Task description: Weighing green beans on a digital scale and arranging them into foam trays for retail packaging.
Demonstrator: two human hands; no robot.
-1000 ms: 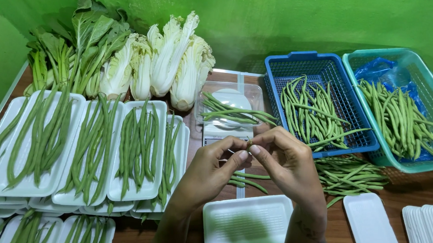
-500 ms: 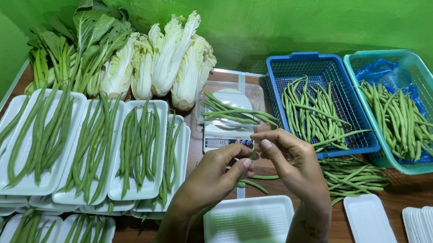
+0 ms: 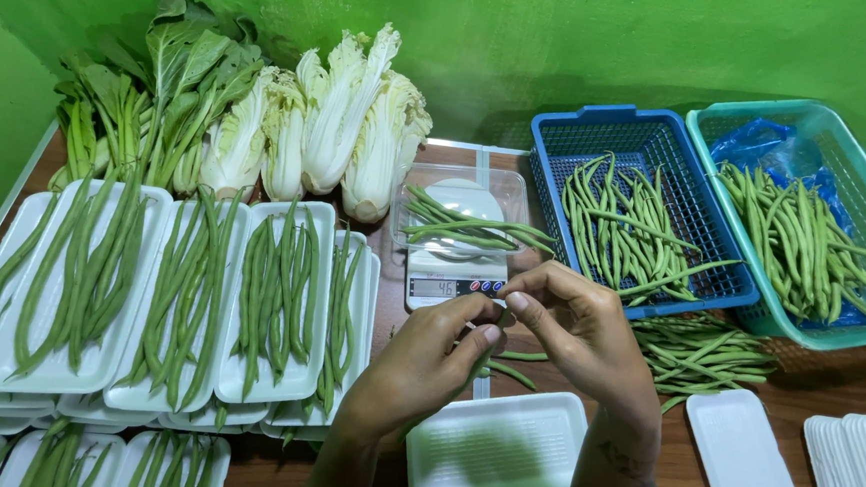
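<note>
My left hand (image 3: pixel 426 363) and my right hand (image 3: pixel 573 327) meet above the table, fingertips pinched together on a green bean (image 3: pixel 491 352) that runs down under the left fingers. Just behind them stands a small white kitchen scale (image 3: pixel 451 275) with a clear tray holding several green beans (image 3: pixel 459 225). An empty white foam tray (image 3: pixel 496 448) lies right below my hands. Loose beans (image 3: pixel 707 356) lie on the wooden table to the right of my right hand.
White foam trays filled with beans (image 3: pixel 189 299) cover the left side. Leafy greens and pale cabbages (image 3: pixel 290 124) lean on the green wall. A blue basket (image 3: pixel 636 206) and a teal basket (image 3: pixel 805 216) hold more beans. Empty trays (image 3: pixel 840 469) are stacked at the right.
Both hands have dropped slightly toward me while staying pinched together on the bean. Nothing else on the table has moved.
</note>
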